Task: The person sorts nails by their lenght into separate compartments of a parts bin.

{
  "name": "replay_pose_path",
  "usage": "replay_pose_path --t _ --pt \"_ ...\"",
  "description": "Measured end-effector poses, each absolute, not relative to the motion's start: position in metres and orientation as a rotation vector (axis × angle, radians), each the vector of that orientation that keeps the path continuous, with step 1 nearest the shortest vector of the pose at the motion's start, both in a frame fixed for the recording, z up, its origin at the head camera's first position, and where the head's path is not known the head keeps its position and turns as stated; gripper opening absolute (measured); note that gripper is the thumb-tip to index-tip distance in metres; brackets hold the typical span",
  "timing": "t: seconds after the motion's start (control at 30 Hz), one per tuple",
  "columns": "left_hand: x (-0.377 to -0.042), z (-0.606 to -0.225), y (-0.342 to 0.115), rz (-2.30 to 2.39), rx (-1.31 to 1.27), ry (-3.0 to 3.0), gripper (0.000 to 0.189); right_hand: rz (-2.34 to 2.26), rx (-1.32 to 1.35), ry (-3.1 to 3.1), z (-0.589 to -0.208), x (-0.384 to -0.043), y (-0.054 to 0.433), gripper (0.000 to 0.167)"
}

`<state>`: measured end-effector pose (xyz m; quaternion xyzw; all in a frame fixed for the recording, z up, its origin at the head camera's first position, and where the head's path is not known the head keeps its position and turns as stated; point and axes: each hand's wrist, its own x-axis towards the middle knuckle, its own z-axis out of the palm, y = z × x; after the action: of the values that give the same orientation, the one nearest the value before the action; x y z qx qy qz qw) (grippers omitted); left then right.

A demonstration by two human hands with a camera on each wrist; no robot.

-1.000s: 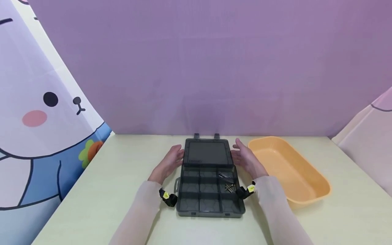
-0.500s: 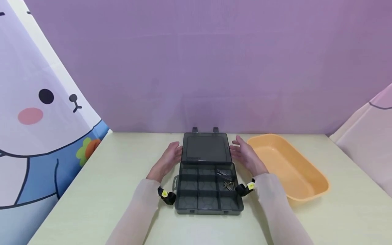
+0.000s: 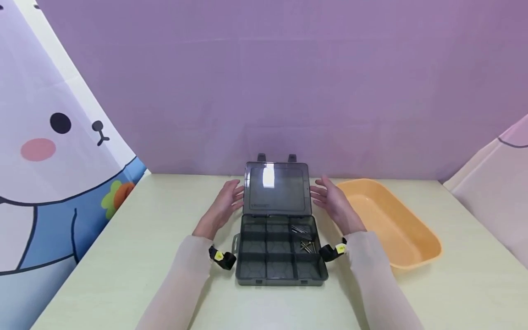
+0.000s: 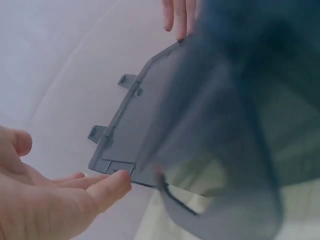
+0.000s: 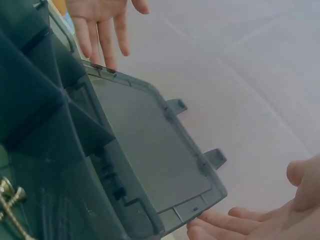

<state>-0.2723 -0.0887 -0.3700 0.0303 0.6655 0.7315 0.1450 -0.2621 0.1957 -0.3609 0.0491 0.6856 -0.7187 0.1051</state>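
Note:
A dark grey see-through compartment box (image 3: pixel 252 270) sits on the table with its hinged lid (image 3: pixel 284 197) tilted up at the back. Two latch tabs stick up from the lid's far edge. My left hand (image 3: pixel 222 201) is at the lid's left edge, fingers nearly straight, fingertips touching the rim. At the opposite edge, the right hand (image 3: pixel 336 206) does the same with its thumb raised. Several screws (image 5: pixel 12 200) with brassy heads lie in the middle right compartment. Thin metal pins (image 3: pixel 300 229) lie in the back right one.
An orange-yellow plastic basin (image 3: pixel 392 224) stands on the pale table (image 3: pixel 173 206), right of the box and behind my right forearm. A purple cloth (image 3: pixel 264 91) hangs at the table's back edge. A small handle (image 3: pixel 235 244) juts from the box's left side.
The lid has swung upward from lying back, and light now glints on it. Both hands have risen along with it. The screws and pins stay in their compartments.

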Motion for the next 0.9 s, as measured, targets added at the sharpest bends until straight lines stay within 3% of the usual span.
replay_pose_path --t 0.9 --pt "-0.263 -0.35 -0.099 2.119 0.28 2.068 0.055 -2.397 -0.043 2.021 -0.346 -0.256 0.186 0.063"
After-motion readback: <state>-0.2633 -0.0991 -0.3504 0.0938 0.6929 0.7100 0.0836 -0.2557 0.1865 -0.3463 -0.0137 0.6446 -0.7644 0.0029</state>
